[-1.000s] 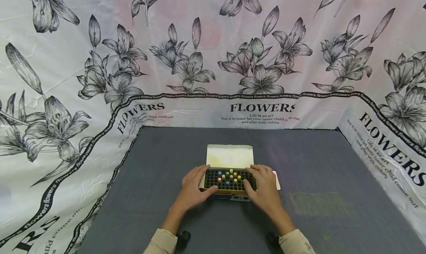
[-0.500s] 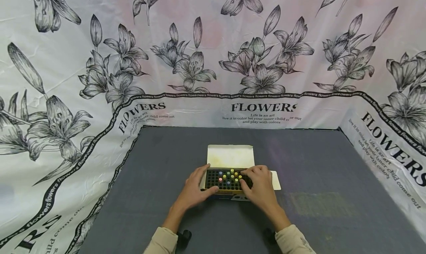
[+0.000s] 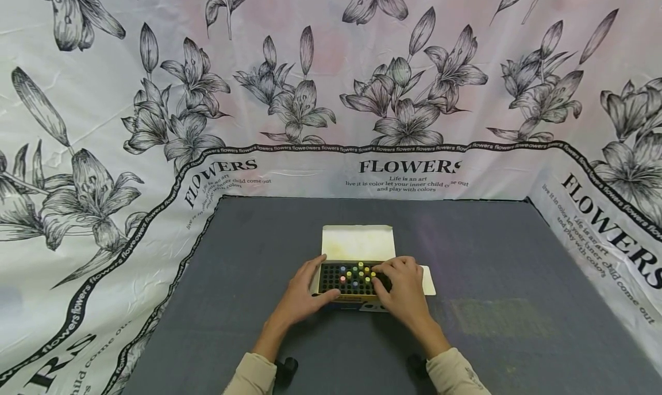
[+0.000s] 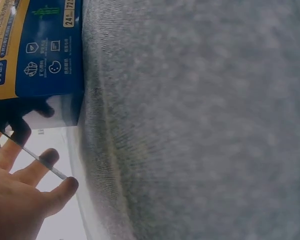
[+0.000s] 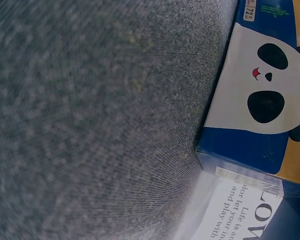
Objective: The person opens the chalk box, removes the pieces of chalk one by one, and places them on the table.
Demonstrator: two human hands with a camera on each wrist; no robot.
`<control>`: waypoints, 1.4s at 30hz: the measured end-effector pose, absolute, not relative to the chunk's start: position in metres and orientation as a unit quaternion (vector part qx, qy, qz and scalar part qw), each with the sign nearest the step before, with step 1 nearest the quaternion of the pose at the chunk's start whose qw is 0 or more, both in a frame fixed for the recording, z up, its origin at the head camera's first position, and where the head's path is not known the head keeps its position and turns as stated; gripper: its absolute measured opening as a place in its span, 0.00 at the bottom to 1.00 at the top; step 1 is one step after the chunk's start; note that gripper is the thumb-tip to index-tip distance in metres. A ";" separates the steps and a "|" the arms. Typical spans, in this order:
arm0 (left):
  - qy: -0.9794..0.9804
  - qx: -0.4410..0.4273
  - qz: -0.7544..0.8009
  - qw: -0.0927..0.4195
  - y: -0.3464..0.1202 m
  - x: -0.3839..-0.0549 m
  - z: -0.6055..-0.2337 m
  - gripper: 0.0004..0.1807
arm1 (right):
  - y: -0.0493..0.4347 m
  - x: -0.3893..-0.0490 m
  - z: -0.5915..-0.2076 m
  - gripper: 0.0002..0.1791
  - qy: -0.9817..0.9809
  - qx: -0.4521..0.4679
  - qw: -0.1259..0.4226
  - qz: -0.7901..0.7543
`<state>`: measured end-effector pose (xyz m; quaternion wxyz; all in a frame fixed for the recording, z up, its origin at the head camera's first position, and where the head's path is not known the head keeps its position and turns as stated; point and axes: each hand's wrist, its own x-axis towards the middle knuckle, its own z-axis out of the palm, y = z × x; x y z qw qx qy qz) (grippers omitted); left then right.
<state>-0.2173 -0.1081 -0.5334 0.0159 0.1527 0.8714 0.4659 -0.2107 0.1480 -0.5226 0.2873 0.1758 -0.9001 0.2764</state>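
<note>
A box of chalk-like sticks (image 3: 331,290) sits on the grey surface, its pale lid folded back. Several coloured stick ends stand out of its black holed tray (image 3: 333,268). My left hand (image 3: 299,291) rests at the box's left end, thumb by the front corner and fingers by the back corner; in the left wrist view its fingers (image 4: 32,172) look spread and fairly straight. My right hand (image 3: 405,288) reaches over the tray's right part, thumb and forefinger pinching around a yellow chalk stick (image 3: 373,275); the fingertips are too small to tell exactly. Right wrist view shows no hand.
The lid flap (image 3: 358,241) stands behind the tray, and a side flap (image 3: 429,281) sticks out at the right. Grey cloth (image 3: 258,240) surrounds the box. Flower-printed fabric (image 3: 289,173) rises at the back and sides. A yellowish smear (image 3: 499,317) marks the cloth.
My right hand has shifted left from the box's right end onto the tray, its thumb and forefinger closing in beside a yellow stick. The left hand and box have stayed put.
</note>
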 end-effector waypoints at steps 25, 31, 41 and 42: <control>0.866 0.149 0.476 0.026 -0.108 -0.216 -0.529 0.48 | 0.147 -0.210 -0.521 0.07 -0.902 0.160 0.268 0.297; 0.865 0.148 0.480 0.029 -0.107 -0.216 -0.529 0.48 | 0.147 -0.208 -0.516 0.09 -0.893 0.161 0.271 0.322; 0.866 0.149 0.476 0.025 -0.108 -0.216 -0.529 0.48 | 0.145 -0.207 -0.512 0.09 -0.884 0.149 0.258 0.360; 0.867 0.150 0.474 0.024 -0.108 -0.217 -0.529 0.48 | 0.145 -0.207 -0.512 0.09 -0.883 0.149 0.258 0.364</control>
